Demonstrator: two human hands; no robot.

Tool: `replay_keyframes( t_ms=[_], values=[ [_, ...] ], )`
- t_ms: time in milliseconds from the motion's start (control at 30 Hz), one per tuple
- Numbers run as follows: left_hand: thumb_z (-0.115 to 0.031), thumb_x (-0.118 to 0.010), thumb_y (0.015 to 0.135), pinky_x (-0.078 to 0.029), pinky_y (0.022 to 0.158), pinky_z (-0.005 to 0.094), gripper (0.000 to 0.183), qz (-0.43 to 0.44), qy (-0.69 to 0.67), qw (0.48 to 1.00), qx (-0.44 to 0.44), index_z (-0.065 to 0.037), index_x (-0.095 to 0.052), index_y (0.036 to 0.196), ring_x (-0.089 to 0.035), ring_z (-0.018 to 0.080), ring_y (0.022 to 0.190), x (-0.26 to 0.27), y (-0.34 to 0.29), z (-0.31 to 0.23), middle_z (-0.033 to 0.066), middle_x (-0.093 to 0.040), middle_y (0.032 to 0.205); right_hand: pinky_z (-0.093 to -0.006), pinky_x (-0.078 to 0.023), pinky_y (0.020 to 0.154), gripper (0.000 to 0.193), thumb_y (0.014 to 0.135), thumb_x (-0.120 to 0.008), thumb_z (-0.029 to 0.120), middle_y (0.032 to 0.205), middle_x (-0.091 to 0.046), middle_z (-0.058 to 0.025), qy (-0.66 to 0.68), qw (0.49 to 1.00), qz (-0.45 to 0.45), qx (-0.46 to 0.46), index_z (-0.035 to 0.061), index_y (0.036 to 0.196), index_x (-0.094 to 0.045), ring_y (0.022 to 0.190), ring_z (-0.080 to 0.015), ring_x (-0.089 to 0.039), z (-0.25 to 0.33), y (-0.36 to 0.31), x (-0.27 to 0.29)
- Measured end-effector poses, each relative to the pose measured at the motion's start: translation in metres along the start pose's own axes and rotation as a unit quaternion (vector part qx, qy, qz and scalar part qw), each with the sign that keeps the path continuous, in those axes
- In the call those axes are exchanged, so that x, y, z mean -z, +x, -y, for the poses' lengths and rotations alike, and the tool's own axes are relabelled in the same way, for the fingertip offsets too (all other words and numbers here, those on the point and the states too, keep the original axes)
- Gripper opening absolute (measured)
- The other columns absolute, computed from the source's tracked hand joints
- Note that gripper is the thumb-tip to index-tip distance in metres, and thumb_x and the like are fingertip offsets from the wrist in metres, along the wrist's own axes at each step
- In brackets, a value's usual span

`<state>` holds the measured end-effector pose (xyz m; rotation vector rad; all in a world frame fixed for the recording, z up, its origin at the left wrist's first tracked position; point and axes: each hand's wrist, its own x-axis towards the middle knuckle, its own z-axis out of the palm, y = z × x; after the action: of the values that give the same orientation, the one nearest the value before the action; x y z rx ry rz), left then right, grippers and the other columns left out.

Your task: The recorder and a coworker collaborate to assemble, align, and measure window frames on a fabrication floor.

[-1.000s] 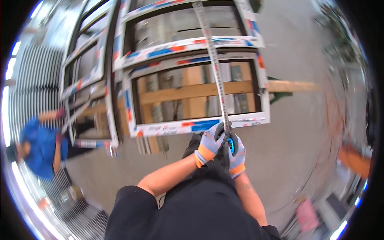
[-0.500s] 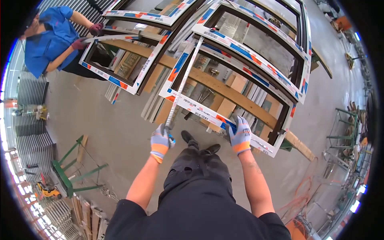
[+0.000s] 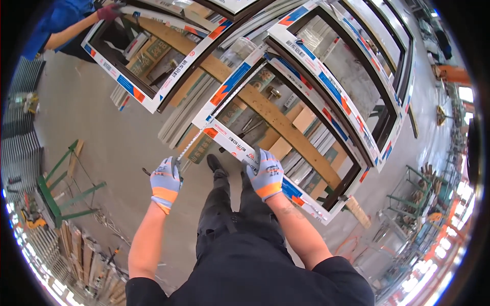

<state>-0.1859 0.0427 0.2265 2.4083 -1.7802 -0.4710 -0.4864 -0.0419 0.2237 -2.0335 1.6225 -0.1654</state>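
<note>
Grey gloves with orange cuffs cover both hands at mid-frame. The left hand [image 3: 166, 179] is curled tight around the near end of a long thin strip [image 3: 214, 113], which runs up and to the right across the nearest frame [image 3: 232, 145] toward the top centre of the picture. The right hand [image 3: 266, 174] lies on that frame's lower rail, fingers wrapped over its edge, just right of the strip's end. This white frame, taped in blue and orange, rests on a wooden beam [image 3: 286, 127] with more frames stacked behind it at upper right. At upper left a co-worker in blue [image 3: 61, 23] grips another frame [image 3: 148, 56]. Green stands [image 3: 56, 191] sit on the concrete floor [image 3: 87, 117] at left.
</note>
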Motion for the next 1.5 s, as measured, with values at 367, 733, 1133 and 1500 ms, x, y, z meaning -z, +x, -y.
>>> replay_keyframes(
  t_ms=[367, 733, 1133, 1500],
  values=[
    [-0.013, -0.068, 0.073, -0.052, 0.087, 0.0431, 0.048, -0.035, 0.065, 0.994, -0.086, -0.006, -0.06, 0.12, -0.062, 0.0347, 0.104, -0.017, 0.014, 0.007, 0.0161, -0.062, 0.115, -0.0486, -0.045, 0.095, 0.081, 0.076, -0.075, 0.031, 0.123, -0.055, -0.0284, 0.055, 0.993, 0.071, 0.08, -0.0078, 0.139, -0.042, 0.111, -0.0426, -0.055, -0.012, 0.006, 0.003],
    [-0.023, -0.059, 0.092, -0.053, 0.071, 0.0398, 0.018, 0.055, 0.047, 0.997, 0.031, -0.008, -0.062, 0.101, -0.066, 0.0289, 0.086, -0.005, 0.072, -0.065, 0.0101, -0.065, 0.092, -0.0467, -0.045, 0.097, 0.086, 0.073, -0.079, 0.014, 0.126, -0.054, -0.0261, 0.099, 0.985, 0.105, 0.099, -0.005, 0.146, -0.036, 0.112, -0.0441, -0.055, -0.012, 0.008, 0.008],
    [-0.022, -0.062, 0.09, -0.053, 0.071, 0.0386, 0.018, 0.005, 0.043, 0.998, 0.045, -0.008, -0.063, 0.1, -0.066, 0.0278, 0.085, -0.006, 0.067, -0.075, 0.0089, -0.065, 0.09, -0.046, -0.047, 0.095, 0.089, 0.072, -0.077, 0.01, 0.127, -0.053, -0.0256, 0.099, 0.982, 0.124, 0.1, -0.0026, 0.148, -0.034, 0.111, -0.0425, -0.056, -0.017, 0.009, 0.009],
    [-0.021, -0.064, 0.089, -0.053, 0.069, 0.0391, 0.014, -0.016, 0.024, 0.999, 0.033, -0.009, -0.063, 0.096, -0.066, 0.0273, 0.083, -0.011, 0.066, -0.075, 0.0083, -0.065, 0.087, -0.0452, -0.046, 0.097, 0.089, 0.072, -0.076, 0.009, 0.127, -0.052, -0.025, 0.116, 0.98, 0.118, 0.111, -0.0019, 0.149, -0.033, 0.111, -0.0413, -0.056, -0.016, 0.009, 0.009]
  ],
)
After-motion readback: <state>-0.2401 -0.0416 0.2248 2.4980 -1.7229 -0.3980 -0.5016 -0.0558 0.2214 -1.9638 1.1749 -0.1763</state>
